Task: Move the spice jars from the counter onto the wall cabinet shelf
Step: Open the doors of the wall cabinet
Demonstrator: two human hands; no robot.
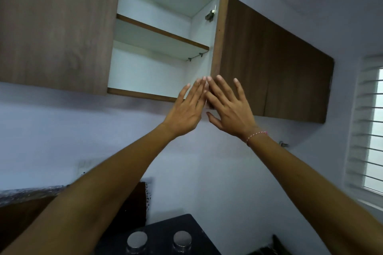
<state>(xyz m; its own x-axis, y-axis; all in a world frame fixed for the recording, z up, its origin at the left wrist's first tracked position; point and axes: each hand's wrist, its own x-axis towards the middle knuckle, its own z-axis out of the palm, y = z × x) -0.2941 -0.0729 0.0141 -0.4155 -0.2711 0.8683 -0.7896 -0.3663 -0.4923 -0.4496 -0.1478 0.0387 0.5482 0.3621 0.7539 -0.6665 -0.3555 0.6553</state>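
Note:
Two spice jars with round silver lids, one on the left (137,240) and one on the right (182,239), stand on the dark counter (163,226) at the bottom edge of the view. Above, the wall cabinet (149,68) is open, with white shelves that hold nothing. The edge of its open door (220,27) faces me. My left hand (186,109) and my right hand (230,107) are both raised to the door's lower corner, fingers spread and flat. Neither hand holds a jar.
A closed brown door (56,27) covers the cabinet to the left, and more closed brown doors (279,72) run to the right. A window with white blinds (369,126) is at the far right. A dark board (134,203) leans against the wall behind the counter.

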